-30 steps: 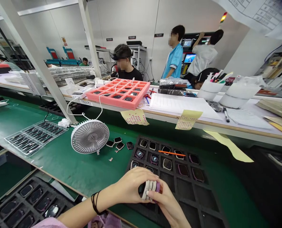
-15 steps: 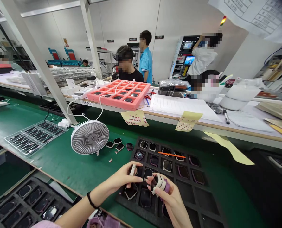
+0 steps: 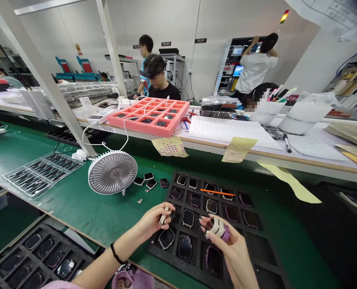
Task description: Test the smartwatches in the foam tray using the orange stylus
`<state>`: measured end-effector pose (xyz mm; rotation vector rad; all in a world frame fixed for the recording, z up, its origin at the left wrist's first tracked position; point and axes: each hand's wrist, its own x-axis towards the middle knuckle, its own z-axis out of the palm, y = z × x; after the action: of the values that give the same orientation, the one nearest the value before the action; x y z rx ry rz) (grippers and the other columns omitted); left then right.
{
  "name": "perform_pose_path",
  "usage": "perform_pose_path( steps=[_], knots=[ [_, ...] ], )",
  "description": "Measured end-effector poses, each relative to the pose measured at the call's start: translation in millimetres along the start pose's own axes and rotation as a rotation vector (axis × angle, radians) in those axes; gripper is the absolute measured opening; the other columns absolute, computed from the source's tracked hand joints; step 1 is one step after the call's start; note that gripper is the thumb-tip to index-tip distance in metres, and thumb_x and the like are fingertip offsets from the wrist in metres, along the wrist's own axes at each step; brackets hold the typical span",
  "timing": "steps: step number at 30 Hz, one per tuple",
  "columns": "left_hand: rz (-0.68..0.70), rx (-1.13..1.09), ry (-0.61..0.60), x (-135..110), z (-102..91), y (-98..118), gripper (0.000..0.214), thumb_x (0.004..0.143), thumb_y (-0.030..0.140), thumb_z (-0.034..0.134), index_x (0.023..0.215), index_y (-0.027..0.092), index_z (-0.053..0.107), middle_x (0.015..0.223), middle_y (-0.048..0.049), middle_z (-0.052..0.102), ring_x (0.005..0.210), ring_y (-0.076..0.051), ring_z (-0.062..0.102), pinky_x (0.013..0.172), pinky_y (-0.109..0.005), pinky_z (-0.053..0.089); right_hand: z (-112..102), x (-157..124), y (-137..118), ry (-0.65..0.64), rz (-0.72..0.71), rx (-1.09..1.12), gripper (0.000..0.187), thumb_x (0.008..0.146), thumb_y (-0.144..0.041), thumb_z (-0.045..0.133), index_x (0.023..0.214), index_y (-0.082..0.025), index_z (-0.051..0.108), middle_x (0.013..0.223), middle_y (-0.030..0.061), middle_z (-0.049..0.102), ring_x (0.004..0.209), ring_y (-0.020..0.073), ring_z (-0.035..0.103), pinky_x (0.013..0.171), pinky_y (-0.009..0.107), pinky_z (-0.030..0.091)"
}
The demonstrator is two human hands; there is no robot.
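Observation:
My right hand (image 3: 229, 241) grips a purple watch case (image 3: 225, 237) with white clip-like bands (image 3: 216, 228) around it, and my fingers hide part of it. My left hand (image 3: 148, 223) pinches a small white strip (image 3: 163, 216) between thumb and fingers. Both hands are apart and hover over a black foam tray (image 3: 256, 245), which holds several square watch cases in its cells. The nearest case to my left hand is a silver-rimmed one (image 3: 166, 238). An orange stick (image 3: 217, 192) lies across the tray's far part.
A white desk fan (image 3: 112, 172) and several loose dark watch parts lie on the green bench mat. Another black tray of watches (image 3: 37, 257) sits low at left. Beyond stands a pink foam tray (image 3: 147, 116) on a white shelf, with people working behind it.
My hands no longer press together as in the oldest frame. They have moved apart, with the white strip in my left hand and the purple case lifted slightly in my right.

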<state>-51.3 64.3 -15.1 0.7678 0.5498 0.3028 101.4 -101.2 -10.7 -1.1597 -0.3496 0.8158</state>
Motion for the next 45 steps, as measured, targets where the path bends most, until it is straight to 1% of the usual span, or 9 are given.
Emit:
perform_pose_path(
  steps=[4,11,15,20,22,24,28,35,45],
  knots=[
    [0.061,-0.013,0.017,-2.5,-1.7,3.5,0.016,0.067,0.014,0.061,0.083,0.012,0.061,0.072,0.0033,0.040,0.053,-0.004,0.038,0.046,-0.018,0.025,-17.1,2.6,-13.6,0.094,-0.058,-0.071,0.046,0.054,-0.027,0.085,0.095,-0.015,0.069,0.092,0.0136,0.073,0.090,0.0336,0.067,0.086,0.050,0.052],
    [0.128,-0.007,0.062,-5.4,-3.5,10.6,0.014,0.068,0.014,0.062,0.082,0.013,0.061,0.072,0.0028,0.040,0.054,-0.005,0.038,0.048,-0.019,0.027,-43.9,8.0,-36.2,0.165,-0.101,-0.264,0.050,0.054,-0.031,0.084,0.098,-0.015,0.069,0.095,0.0129,0.073,0.096,0.0355,0.065,0.087,0.047,0.054],
    [0.164,0.024,0.105,-5.2,-1.7,7.0,0.016,0.067,0.016,0.062,0.082,0.014,0.061,0.070,0.0030,0.040,0.055,-0.006,0.037,0.048,-0.020,0.028,-40.8,7.6,-33.5,0.131,-0.102,-0.302,0.047,0.056,-0.033,0.083,0.098,-0.016,0.068,0.095,0.0115,0.073,0.096,0.0339,0.066,0.086,0.043,0.055],
    [0.207,0.196,0.171,-0.4,-1.9,-3.5,0.018,0.067,0.020,0.059,0.084,0.015,0.059,0.061,0.0050,0.038,0.052,-0.007,0.034,0.049,-0.021,0.027,-24.6,5.7,-12.5,0.077,-0.109,-0.264,0.045,0.056,-0.031,0.082,0.096,-0.017,0.068,0.092,0.0114,0.074,0.092,0.0324,0.068,0.085,0.044,0.055],
    [0.180,0.255,0.200,2.9,-4.3,-5.8,0.025,0.065,0.018,0.057,0.089,0.016,0.057,0.064,0.0051,0.038,0.051,-0.006,0.032,0.046,-0.020,0.022,-19.6,5.0,-3.9,0.068,-0.102,-0.258,0.044,0.056,-0.032,0.081,0.095,-0.017,0.068,0.092,0.0118,0.074,0.091,0.0325,0.068,0.083,0.043,0.056],
    [0.136,0.293,0.228,5.7,-7.1,-6.2,0.040,0.063,0.015,0.054,0.103,0.019,0.052,0.071,0.0052,0.039,0.049,-0.005,0.031,0.045,-0.020,0.019,-17.6,5.0,2.8,0.061,-0.092,-0.258,0.044,0.056,-0.033,0.081,0.094,-0.017,0.068,0.091,0.0120,0.074,0.090,0.0326,0.068,0.082,0.043,0.056],
    [0.053,0.401,0.235,6.8,-9.9,-3.7,0.063,0.064,0.012,0.050,0.125,0.023,0.036,0.081,0.0039,0.040,0.046,-0.004,0.033,0.044,-0.022,0.021,-21.0,6.5,10.4,0.071,-0.075,-0.266,0.044,0.055,-0.035,0.082,0.094,-0.017,0.069,0.091,0.0119,0.074,0.091,0.0325,0.068,0.081,0.041,0.056],
    [-0.033,0.522,0.181,2.4,-9.7,-0.7,0.059,0.066,0.014,0.049,0.124,0.017,0.041,0.089,0.0006,0.041,0.049,-0.002,0.036,0.045,-0.021,0.026,-23.6,6.3,13.0,0.086,-0.073,-0.251,0.044,0.054,-0.034,0.082,0.093,-0.017,0.069,0.090,0.0117,0.074,0.090,0.0325,0.068,0.080,0.040,0.056],
    [-0.091,0.589,0.233,4.1,-7.2,0.9,0.062,0.068,0.010,0.047,0.129,0.020,0.039,0.100,-0.0030,0.042,0.048,-0.003,0.037,0.046,-0.023,0.029,-22.8,4.5,13.5,0.090,-0.070,-0.258,0.044,0.055,-0.036,0.081,0.093,-0.018,0.069,0.090,0.0118,0.074,0.091,0.0331,0.068,0.079,0.040,0.056]
  ],
)
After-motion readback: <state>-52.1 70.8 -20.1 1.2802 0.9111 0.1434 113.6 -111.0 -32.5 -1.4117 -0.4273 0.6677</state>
